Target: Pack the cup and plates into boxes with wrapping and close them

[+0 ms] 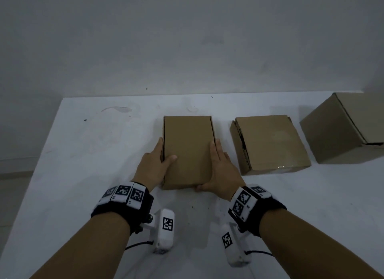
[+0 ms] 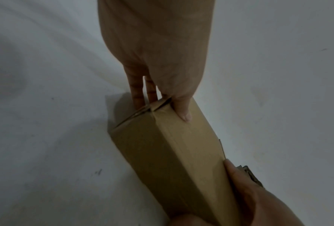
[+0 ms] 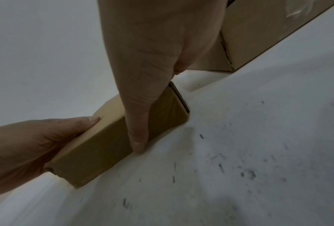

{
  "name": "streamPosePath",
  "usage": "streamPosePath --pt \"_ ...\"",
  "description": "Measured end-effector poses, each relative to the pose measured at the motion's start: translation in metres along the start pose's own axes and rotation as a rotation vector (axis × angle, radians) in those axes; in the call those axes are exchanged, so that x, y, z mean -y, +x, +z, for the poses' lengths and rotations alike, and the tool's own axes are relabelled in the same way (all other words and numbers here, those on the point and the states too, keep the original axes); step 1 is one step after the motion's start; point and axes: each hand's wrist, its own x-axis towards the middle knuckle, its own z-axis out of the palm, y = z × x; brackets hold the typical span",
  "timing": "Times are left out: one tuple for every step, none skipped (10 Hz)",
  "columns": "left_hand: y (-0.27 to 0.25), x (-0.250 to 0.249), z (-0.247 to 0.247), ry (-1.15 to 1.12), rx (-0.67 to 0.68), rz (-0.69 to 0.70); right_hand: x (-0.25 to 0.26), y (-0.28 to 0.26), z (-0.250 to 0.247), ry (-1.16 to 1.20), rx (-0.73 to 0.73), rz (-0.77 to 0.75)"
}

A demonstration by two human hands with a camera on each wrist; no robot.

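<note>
Left hand: the left hand (image 1: 154,166) grips the left long side of the narrow flat brown cardboard box (image 1: 188,152), thumb laid across the lid, fingers straight down the side wall.
Right hand: the right hand (image 1: 221,170) holds the opposite long side, fingers along the right wall and thumb tucked under the near corner; the right wrist view shows one finger reaching down to the white worktop (image 1: 93,154).
Narrow box: it lies flat on the worktop between the two hands, lid down; the left wrist view shows a folded flap end at its near corner, not fully flush.
Middle box: a squarish brown cardboard box (image 1: 270,141) sits just right of the narrow one, closed, its left side flap edge looking rough.
Far box: a larger brown cardboard cube-shaped box (image 1: 345,129) stands well apart at the right edge, lid slightly gaping at the near side.
Cup and plates: none is visible; whether they are inside the boxes cannot be told.
Step in hand: likely the closing stage, the hands squaring or setting down the last closed box.
Next move: probably press the loose flap home, then let go with both hands evenly so that the box stays put.
</note>
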Motion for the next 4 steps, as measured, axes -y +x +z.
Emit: streamPosePath --pt "0.002 0.003 0.002 0.005 -0.011 0.004 0.001 0.000 0.000 -0.007 -0.009 -0.008" --pt "-0.001 0.006 0.004 0.006 -0.014 -0.014 -0.005 -0.002 -0.002 -0.011 0.009 -0.009" --pt "-0.006 0.003 0.006 -0.027 -0.048 0.033 -0.017 -0.004 -0.014 0.023 0.068 -0.035" --pt "-0.024 0.001 0.010 -0.028 -0.115 0.035 -0.029 -0.026 -0.032 0.051 0.110 -0.097"
